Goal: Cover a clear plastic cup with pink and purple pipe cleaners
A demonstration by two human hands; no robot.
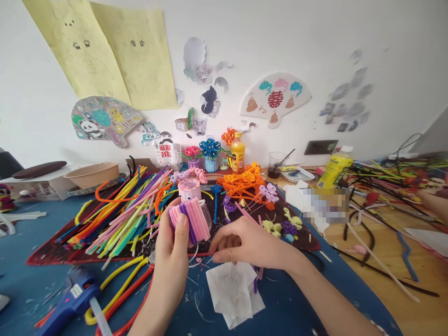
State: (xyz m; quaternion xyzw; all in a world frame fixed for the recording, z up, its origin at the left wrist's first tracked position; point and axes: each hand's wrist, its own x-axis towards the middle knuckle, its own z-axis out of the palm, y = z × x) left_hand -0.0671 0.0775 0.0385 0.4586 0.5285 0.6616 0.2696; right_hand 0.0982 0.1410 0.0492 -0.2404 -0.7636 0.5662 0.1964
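My left hand (pixel 174 242) is closed around a small pot of pink and purple pipe cleaners (pixel 191 219), its thumb pressed on the near side. Just to the right, my right hand (pixel 245 240) is apart from the pot with fingers curled and the thumb near the forefinger; what they hold, if anything, is too small to make out. Below it lies a crumpled white paper (pixel 231 291). Behind the held pot stands a pale pink pipe-cleaner cup (pixel 189 190). A blue glue gun (pixel 75 298) rests at the lower left.
Loose coloured pipe cleaners (pixel 122 210) spread over the dark mat at left, with orange ones (pixel 241 184) at right. Pipe-cleaner flower pots (pixel 210 158) and an orange drink bottle (pixel 238 154) line the wall. A yellow bottle (pixel 334 168) stands at right. Another person's hand (pixel 432 198) shows far right.
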